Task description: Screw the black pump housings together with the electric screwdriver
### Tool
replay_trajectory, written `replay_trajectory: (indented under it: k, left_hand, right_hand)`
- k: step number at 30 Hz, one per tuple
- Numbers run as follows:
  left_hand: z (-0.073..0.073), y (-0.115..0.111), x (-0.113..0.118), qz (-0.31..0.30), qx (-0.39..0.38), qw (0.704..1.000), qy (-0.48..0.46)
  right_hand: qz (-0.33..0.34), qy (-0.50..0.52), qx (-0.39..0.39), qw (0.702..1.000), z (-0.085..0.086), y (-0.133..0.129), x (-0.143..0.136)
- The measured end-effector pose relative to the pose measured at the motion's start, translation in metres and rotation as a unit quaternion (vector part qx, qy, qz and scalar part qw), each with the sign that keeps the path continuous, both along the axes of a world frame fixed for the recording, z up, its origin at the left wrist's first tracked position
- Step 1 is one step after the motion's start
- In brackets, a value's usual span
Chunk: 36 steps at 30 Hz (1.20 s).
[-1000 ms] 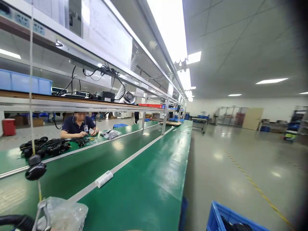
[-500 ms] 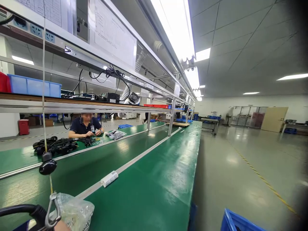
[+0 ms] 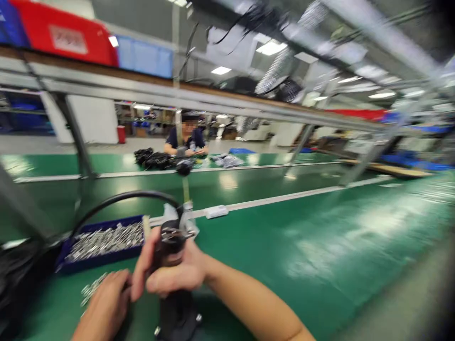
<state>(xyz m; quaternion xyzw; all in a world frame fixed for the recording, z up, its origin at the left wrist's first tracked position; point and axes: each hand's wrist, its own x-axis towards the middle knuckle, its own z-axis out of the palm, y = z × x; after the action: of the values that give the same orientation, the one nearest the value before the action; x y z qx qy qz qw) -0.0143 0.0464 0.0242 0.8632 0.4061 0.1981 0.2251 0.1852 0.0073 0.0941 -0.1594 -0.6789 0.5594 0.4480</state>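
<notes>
My right hand (image 3: pixel 181 274) is wrapped around a black electric screwdriver (image 3: pixel 172 237), held upright with a black cable looping from its top to the left. A hanging cord with a black ball stopper (image 3: pixel 184 166) leads down to its top. Under the hand stands a black fixture (image 3: pixel 177 315) with shiny bolts. My left hand (image 3: pixel 108 300), blurred, is low on the left with fingers curled; what they close on is hidden. Beside it lies a small pile of shiny metal parts (image 3: pixel 92 287). Behind the hands is a dark blue tray (image 3: pixel 103 259) of similar parts.
A white roll-like piece (image 3: pixel 216 211) lies by the pale strip on the green bench (image 3: pixel 284 246). A shelf (image 3: pixel 220 102) with red and blue bins crosses above. Across the bench sits a person (image 3: pixel 185 137) near black cables (image 3: pixel 154 159). A dark mass fills the left edge.
The view has swung left and down to the bench. Both my hands and the tray of metal parts have come into sight, with the screwdriver in my right hand.
</notes>
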Motion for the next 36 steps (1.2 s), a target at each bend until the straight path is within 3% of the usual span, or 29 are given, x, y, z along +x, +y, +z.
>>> replay_trajectory:
  k: [2,5,8,14,23,31,36]
  left_hand:
    - [-0.013,-0.001,-0.005,0.016,-0.119,0.991,-0.051]
    - [-0.020,-0.002,-0.006,0.020,-0.319,0.920,-0.229]
    - [-0.018,-0.007,-0.004,0.039,-0.411,0.860,-0.300]
    - [-0.015,-0.020,-0.004,0.028,-0.417,0.856,-0.304]
    - [-0.005,-0.028,-0.003,0.018,-0.446,0.846,-0.292]
    - [-0.032,-0.033,0.002,0.015,-0.548,0.818,-0.174]
    - [-0.027,-0.038,0.003,-0.026,-0.563,0.820,-0.099]
  right_hand:
    - [-0.018,0.072,-0.029,0.997,0.000,-0.013,-0.001]
    - [-0.013,0.121,-0.023,0.992,0.005,-0.026,0.003]
    - [-0.028,0.121,-0.016,0.992,0.007,-0.029,0.004]
    - [-0.041,0.118,-0.030,0.992,0.004,-0.027,0.006]
    - [-0.055,0.096,0.007,0.994,0.006,-0.025,0.005]
    - [-0.066,0.092,0.018,0.993,0.008,-0.030,0.004]
    - [-0.083,0.074,0.039,0.993,0.009,-0.034,0.003]
